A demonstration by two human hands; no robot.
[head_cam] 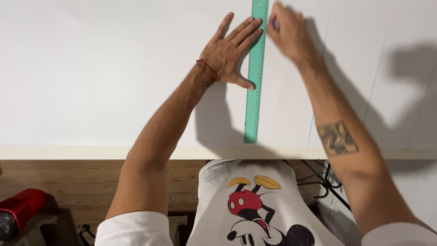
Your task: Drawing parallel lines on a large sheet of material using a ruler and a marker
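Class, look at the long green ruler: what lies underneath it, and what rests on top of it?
Under the green ruler lies the white board. On top, the left hand's fingers press it. Any line beneath it is hidden.

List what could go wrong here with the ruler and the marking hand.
The left hand pins only the upper part of the green ruler; its lower end lies free near the edge of the white board, so it may pivot and skew the line. The right hand holds a blue-tipped marking tool, barely visible, close to the left fingertips, which overlap the ruler and might get marked.
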